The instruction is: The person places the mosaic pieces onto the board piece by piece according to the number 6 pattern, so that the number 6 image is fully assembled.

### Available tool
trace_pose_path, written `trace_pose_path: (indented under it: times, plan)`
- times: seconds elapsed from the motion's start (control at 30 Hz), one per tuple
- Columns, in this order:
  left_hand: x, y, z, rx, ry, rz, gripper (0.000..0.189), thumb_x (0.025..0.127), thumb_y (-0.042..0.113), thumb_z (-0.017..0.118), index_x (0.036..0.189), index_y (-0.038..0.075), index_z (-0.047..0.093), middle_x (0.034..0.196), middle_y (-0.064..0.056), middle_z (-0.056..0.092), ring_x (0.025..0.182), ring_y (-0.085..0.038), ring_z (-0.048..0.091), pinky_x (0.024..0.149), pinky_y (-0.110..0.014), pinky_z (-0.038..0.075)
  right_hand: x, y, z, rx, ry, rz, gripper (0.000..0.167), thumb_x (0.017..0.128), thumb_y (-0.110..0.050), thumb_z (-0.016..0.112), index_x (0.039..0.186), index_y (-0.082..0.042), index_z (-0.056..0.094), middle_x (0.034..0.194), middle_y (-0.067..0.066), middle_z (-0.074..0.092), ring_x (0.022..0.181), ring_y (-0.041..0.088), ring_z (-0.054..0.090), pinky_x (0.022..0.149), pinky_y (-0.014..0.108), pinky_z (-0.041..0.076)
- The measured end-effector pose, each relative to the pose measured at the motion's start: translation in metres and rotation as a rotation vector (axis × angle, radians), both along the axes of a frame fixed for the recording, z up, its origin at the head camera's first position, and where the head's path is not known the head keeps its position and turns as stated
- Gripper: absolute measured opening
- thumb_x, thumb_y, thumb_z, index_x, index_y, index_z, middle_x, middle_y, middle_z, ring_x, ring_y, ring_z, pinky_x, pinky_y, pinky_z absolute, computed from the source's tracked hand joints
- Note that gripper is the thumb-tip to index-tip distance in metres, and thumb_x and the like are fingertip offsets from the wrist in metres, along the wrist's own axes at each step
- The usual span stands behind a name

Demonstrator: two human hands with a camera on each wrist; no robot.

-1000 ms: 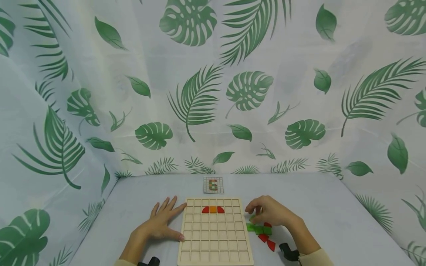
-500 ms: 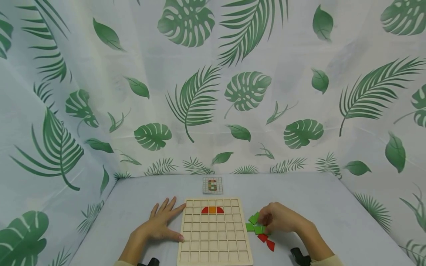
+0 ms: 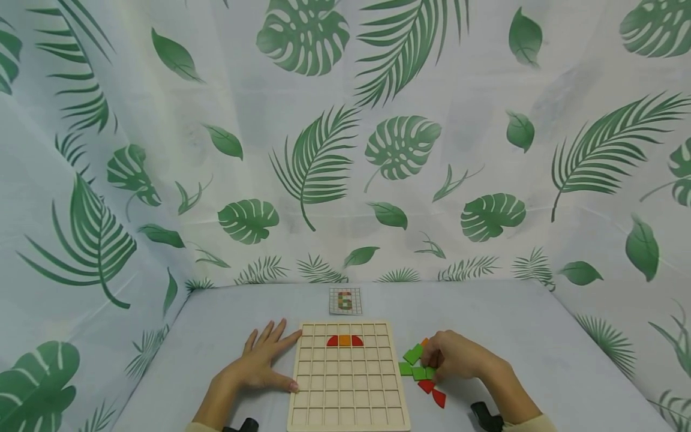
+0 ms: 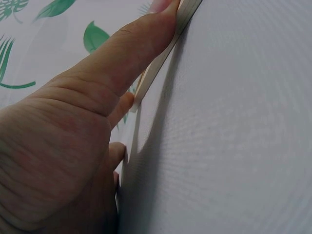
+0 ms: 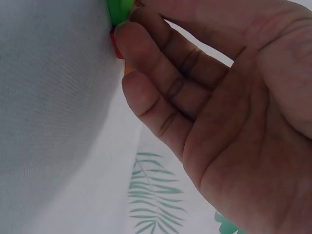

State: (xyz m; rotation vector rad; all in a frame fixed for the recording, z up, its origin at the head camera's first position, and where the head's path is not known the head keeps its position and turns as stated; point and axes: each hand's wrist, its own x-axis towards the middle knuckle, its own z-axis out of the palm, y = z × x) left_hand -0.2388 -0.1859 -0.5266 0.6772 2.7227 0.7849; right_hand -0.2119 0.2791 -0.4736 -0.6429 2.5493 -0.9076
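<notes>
A pale wooden grid board (image 3: pixel 346 368) lies on the table. Near its top, an orange square (image 3: pixel 345 341) sits between two red rounded pieces. My left hand (image 3: pixel 259 363) is spread beside the board, its thumb and index finger touching the left edge. To the right, my right hand (image 3: pixel 459 354) has bent fingers over a small pile of pieces. Several green pieces (image 3: pixel 413 354) show there, with an orange piece (image 3: pixel 424 341) behind and a red quarter-round piece (image 3: pixel 439 399) in front. The right fingertips hide part of the pile; whether they pinch a piece is unclear.
A small pattern card (image 3: pixel 345 301) showing a coloured figure like a 6 lies beyond the board. White cloth (image 3: pixel 243 312) covers the table. Leaf-printed curtain (image 3: pixel 335 240) hangs at the back and sides.
My right hand has moved right and slightly nearer over the pile since a second ago, uncovering green pieces and an orange one. The left hand stays on the board's edge.
</notes>
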Motion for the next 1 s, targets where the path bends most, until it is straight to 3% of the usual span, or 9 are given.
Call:
trace_pose_path:
  times: [0.37,0.57,1.0]
  plan:
    - [0.0008,0.0016,0.0012,-0.016,0.008,0.014,0.117,0.065,0.073,0.085,0.163,0.031,0.037,0.174,-0.020,0.009,0.160,-0.049,-0.003,0.121,-0.075,-0.011,0.0005,-0.0040,-0.0003,0.031,0.013,-0.029,0.032,0.070,0.011,0.087,0.086,-0.014,0.074,0.080,-0.001,0.066,0.072,0.017,0.058,0.061,0.025,0.053]
    - [0.0023,0.0012,0.0038,0.012,-0.003,0.007,0.116,0.067,0.069,0.087,0.163,0.029,0.036,0.175,-0.019,0.009,0.161,-0.047,-0.004,0.121,-0.073,-0.012,0.0006,-0.0072,0.0011,0.057,0.012,-0.036,0.034,0.067,0.010,0.088,0.083,-0.013,0.068,0.076,-0.001,0.064,0.070,0.014,0.056,0.059,0.026,0.050]
    - [0.0015,0.0012,0.0038,0.008,0.003,0.008,0.116,0.067,0.069,0.087,0.163,0.029,0.037,0.175,-0.019,0.008,0.161,-0.048,-0.004,0.121,-0.074,-0.012,0.0004,-0.0052,0.0015,0.035,0.052,-0.006,0.029,0.072,0.010,0.084,0.080,-0.014,0.070,0.075,-0.004,0.066,0.066,0.009,0.058,0.058,0.026,0.052]
